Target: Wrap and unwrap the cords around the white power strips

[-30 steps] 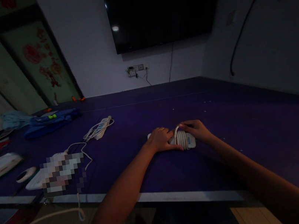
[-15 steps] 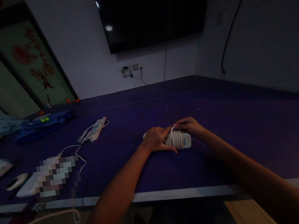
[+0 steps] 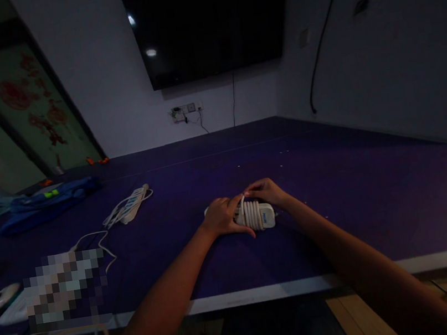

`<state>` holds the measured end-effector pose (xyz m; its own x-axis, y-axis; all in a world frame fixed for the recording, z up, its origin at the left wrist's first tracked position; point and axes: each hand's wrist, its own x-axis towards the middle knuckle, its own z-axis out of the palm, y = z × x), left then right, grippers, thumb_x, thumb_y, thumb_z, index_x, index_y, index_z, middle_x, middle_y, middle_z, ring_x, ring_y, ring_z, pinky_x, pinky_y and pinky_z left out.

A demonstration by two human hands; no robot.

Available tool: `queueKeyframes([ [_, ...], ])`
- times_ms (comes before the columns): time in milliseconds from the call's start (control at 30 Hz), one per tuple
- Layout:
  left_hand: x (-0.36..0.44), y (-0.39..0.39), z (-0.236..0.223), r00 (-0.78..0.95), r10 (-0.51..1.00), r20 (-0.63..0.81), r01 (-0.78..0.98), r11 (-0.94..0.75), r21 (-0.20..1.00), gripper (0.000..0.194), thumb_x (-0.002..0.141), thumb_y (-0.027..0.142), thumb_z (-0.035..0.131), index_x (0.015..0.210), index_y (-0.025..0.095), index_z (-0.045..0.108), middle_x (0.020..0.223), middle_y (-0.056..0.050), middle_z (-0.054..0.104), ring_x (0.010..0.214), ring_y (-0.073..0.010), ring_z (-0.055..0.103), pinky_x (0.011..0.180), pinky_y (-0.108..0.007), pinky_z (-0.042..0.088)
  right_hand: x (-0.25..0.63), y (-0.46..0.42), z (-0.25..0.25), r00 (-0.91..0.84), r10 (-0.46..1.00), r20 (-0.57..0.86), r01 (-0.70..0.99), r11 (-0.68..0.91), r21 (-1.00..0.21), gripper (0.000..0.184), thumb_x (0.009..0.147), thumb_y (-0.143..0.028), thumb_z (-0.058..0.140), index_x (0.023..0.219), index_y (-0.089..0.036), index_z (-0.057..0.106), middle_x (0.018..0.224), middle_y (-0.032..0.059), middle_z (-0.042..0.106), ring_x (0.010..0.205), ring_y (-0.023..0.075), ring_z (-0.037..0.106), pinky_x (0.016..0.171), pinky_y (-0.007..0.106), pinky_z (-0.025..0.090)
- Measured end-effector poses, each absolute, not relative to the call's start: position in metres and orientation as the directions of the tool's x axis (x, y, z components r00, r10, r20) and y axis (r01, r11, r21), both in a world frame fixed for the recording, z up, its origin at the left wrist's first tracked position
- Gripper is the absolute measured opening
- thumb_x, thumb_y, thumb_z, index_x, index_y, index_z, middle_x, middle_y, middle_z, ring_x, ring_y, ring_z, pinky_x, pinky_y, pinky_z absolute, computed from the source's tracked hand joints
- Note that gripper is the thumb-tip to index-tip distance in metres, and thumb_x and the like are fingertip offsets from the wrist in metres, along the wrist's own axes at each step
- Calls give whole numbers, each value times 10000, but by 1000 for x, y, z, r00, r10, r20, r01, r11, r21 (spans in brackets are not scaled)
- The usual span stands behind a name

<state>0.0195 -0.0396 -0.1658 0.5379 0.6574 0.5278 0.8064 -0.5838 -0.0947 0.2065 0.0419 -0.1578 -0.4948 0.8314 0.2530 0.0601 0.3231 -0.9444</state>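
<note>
A white power strip [image 3: 268,215] lies on the purple table with its white cord [image 3: 252,215] wound around its middle in several turns. Over its left part rests my left hand [image 3: 223,217], gripping the strip, thumb along the near side. My right hand [image 3: 266,191] pinches a piece of the cord at the far side of the coil, its fingertips close to my left index finger. The strip's left end is mostly hidden under my left hand.
Left of my hands lies another power strip [image 3: 133,205] with a loose cord. Further left are a blurred-out patch, a white oval object [image 3: 0,299] and blue cloth [image 3: 50,202]. The table's pale front edge [image 3: 259,295] runs near me. A dark screen [image 3: 210,24] hangs on the wall.
The whole view has shifted, so the scene sits further left. Both hands keep their hold on the strip and cord, with barely any change in pose.
</note>
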Motion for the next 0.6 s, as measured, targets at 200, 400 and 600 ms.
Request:
queueKeyframes([
  [200,18,-42,-162,529,662,531,805,-590,-66,1085,471,839,500,1276,117,412,1020,-148,646,912,-276,610,805,-407,456,207,45,-159,-502,816,288,122,396,-910,331,608,-453,690,710,-141,724,637,30,651,543,116,519,499,238,385],
  [400,13,-43,-158,614,618,490,734,-676,-68,1019,601,728,546,1357,94,292,1150,-181,586,992,-278,575,865,-423,435,208,52,-167,-494,792,359,181,497,-849,383,656,-493,645,757,-133,730,670,41,670,572,131,540,513,240,396],
  [600,11,-39,-160,635,627,450,734,-672,-100,1014,642,738,493,1394,112,230,1065,-161,606,959,-273,573,835,-419,434,209,54,-170,-493,799,344,207,492,-845,415,659,-515,641,776,-128,733,658,36,667,555,122,526,488,230,371],
])
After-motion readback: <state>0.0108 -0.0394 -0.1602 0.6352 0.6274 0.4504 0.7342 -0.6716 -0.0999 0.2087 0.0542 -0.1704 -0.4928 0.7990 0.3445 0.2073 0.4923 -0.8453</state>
